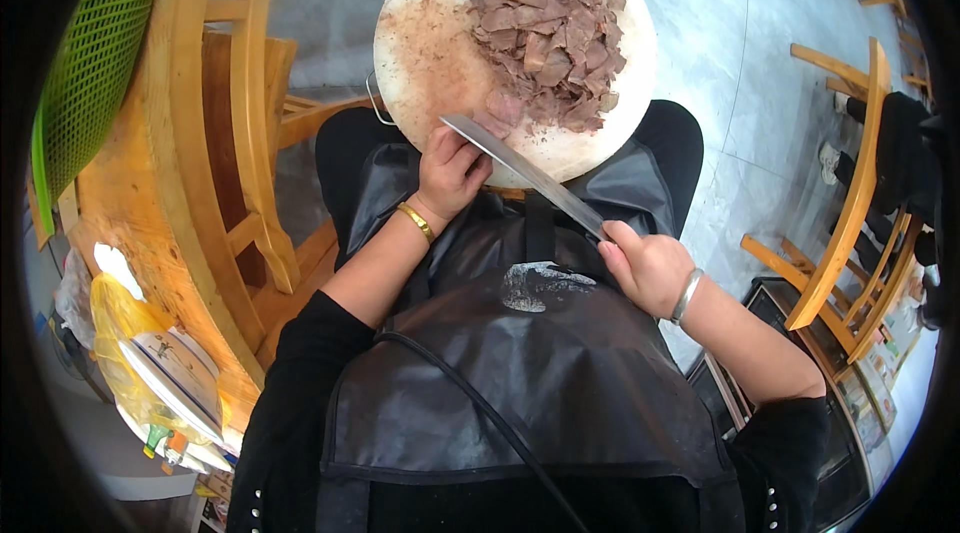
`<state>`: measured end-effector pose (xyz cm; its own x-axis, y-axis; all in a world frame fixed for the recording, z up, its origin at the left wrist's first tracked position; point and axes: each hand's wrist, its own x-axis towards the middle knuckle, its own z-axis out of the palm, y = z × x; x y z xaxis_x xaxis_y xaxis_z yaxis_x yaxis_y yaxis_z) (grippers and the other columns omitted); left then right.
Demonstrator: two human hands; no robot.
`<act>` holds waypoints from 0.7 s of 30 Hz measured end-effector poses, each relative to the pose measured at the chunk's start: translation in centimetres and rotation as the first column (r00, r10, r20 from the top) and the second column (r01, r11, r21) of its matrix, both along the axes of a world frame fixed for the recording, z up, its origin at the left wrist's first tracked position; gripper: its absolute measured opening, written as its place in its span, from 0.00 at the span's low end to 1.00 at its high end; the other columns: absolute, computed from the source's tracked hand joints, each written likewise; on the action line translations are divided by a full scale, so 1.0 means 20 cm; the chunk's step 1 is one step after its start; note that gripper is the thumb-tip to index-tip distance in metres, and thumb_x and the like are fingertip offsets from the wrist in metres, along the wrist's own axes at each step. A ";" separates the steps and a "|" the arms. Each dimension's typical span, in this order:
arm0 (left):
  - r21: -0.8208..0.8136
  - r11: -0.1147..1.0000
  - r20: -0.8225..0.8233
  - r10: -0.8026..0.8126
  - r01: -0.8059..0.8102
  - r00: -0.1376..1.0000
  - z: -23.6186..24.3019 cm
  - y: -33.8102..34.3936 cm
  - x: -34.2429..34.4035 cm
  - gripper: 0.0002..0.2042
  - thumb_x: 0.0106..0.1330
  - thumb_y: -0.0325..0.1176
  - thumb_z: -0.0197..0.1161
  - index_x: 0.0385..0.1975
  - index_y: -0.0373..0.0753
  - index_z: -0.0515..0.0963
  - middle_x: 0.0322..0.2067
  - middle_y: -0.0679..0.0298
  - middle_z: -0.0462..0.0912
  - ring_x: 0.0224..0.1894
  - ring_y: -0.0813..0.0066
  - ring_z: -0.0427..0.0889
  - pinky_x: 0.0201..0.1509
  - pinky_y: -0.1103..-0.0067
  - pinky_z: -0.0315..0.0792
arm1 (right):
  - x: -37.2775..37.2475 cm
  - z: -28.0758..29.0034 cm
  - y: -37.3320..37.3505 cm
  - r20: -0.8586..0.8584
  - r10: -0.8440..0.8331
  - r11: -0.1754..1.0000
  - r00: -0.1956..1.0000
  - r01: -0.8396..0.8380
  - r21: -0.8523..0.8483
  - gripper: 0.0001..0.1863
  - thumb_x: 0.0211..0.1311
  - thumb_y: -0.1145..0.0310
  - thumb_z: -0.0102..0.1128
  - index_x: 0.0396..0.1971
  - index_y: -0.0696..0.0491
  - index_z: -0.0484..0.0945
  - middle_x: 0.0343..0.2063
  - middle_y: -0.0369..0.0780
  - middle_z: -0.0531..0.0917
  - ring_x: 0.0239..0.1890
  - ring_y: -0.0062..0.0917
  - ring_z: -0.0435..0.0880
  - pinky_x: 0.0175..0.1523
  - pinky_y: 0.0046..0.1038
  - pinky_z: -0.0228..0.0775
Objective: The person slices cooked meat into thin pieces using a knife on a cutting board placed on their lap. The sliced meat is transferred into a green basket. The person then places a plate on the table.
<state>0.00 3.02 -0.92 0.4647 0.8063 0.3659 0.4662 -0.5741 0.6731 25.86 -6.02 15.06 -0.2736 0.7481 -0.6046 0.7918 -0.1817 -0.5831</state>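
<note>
My right hand is wrapped round the handle of a long-bladed kitchen knife. Its blade slants up to the left, over the near edge of a round white cutting board. Beside the blade's tip is my left hand, its fingers curled together at the board's edge; what they hold, if anything, is hidden. A heap of thin brown sliced meat covers the board's right half. One pinker piece of meat lies just beyond the blade. Brown crumbs and stains mark the board's left side.
The board rests between my knees, above a dark apron. On the left are a wooden table, a green mesh basket and a yellow plastic bag. Wooden chairs stand to the right, with a person in dark clothes behind.
</note>
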 end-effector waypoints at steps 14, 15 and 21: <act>0.062 0.998 0.048 -0.024 0.021 0.999 0.02 0.00 0.01 0.11 0.51 0.23 0.65 0.34 0.39 0.78 0.38 0.61 0.77 0.40 0.59 0.75 0.45 0.72 0.71 | -0.23 -0.51 0.33 -0.178 -0.056 0.960 0.982 0.102 0.262 0.18 0.68 0.54 0.43 0.32 0.54 0.73 0.24 0.52 0.80 0.31 0.48 0.79 0.38 0.44 0.70; 0.038 0.999 0.037 -0.025 0.023 0.999 0.02 0.00 0.01 0.10 0.51 0.23 0.65 0.34 0.39 0.78 0.38 0.60 0.77 0.41 0.58 0.75 0.45 0.71 0.71 | -0.22 -0.47 0.32 -0.201 -0.072 0.968 0.977 0.117 0.222 0.18 0.68 0.54 0.43 0.32 0.54 0.73 0.24 0.52 0.80 0.31 0.49 0.79 0.39 0.43 0.70; 0.030 1.000 0.033 -0.007 0.006 0.999 -0.02 -0.03 -0.02 0.12 0.48 0.23 0.66 0.35 0.36 0.79 0.38 0.56 0.78 0.44 0.54 0.75 0.50 0.67 0.70 | -0.10 -0.07 0.03 0.010 0.011 0.999 1.000 -0.012 0.043 0.12 0.68 0.59 0.43 0.41 0.51 0.70 0.20 0.50 0.78 0.27 0.47 0.79 0.33 0.44 0.69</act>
